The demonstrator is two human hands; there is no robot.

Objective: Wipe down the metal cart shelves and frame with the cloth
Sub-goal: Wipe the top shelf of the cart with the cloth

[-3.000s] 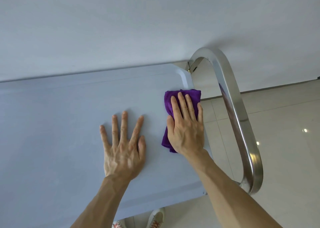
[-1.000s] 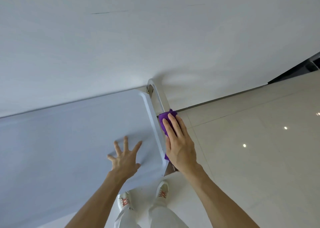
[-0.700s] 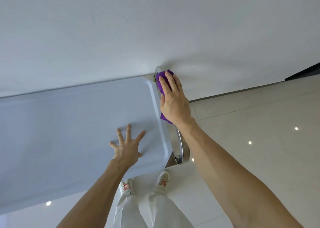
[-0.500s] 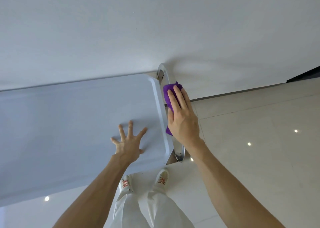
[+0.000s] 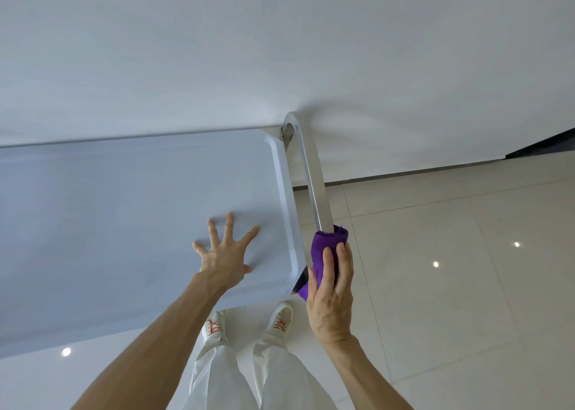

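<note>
The cart's top shelf is a pale grey tray with a raised rim, filling the left half of the view. Its shiny metal handle bar loops along the right end of the shelf. A purple cloth is wrapped around the near end of that bar, and my right hand grips the cloth around the bar. My left hand rests flat on the shelf near its right edge, fingers spread. The bar's near end is hidden under the cloth and hand.
A white wall stands right behind the cart. Glossy beige floor tiles stretch to the right. My legs in white trousers and white shoes stand at the cart's near right corner. A dark strip shows at the far right.
My right hand moved the cloth off the shelf onto the handle bar, slid it to the far end, then back down to the near end. The left hand stayed on the shelf.
</note>
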